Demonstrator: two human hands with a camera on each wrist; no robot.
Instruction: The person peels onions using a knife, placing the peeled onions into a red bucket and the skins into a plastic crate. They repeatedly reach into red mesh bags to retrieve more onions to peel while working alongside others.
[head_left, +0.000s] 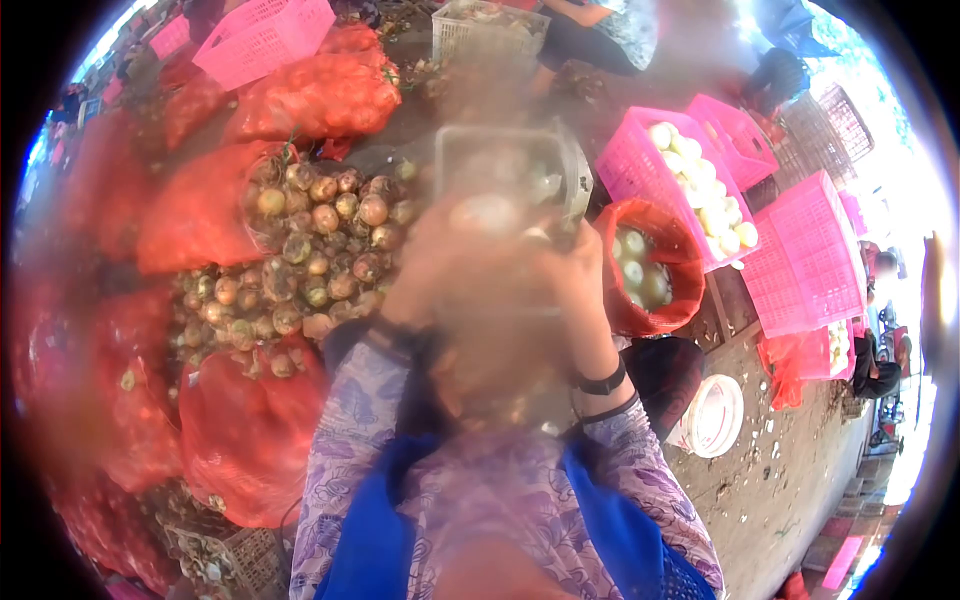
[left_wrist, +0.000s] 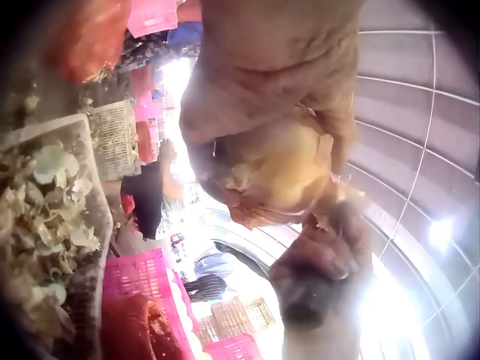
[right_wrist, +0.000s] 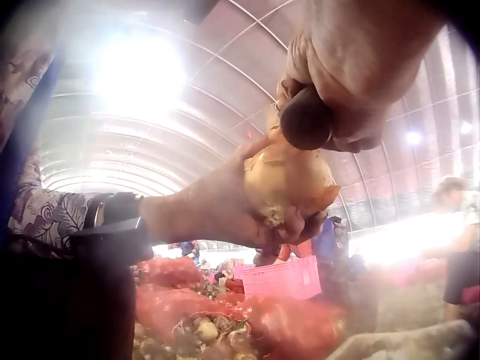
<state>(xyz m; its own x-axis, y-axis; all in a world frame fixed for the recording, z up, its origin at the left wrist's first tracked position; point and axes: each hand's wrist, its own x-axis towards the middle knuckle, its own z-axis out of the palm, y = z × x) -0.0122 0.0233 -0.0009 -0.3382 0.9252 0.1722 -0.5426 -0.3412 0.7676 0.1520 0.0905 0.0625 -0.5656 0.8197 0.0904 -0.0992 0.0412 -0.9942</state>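
Clearly, the yellow onion [right_wrist: 289, 180] wears loose skin.

Hands: 2, left hand [right_wrist: 217, 210] and right hand [right_wrist: 352, 75].
Onion [right_wrist: 289, 180] held between them: 1.
Pink crates [head_left: 262, 38]: at least 5 countable in the head view, 1 toward the far left corner of the floor, 4 along its right edge.
White crate [head_left: 485, 30]: 1, far edge.
White bucket [head_left: 712, 415]: 1.
Red mesh sacks [head_left: 320, 95]: at least 6; blur prevents an exact count.
Heaped unpeeled onions [head_left: 300, 260]: dozens, uncounted.
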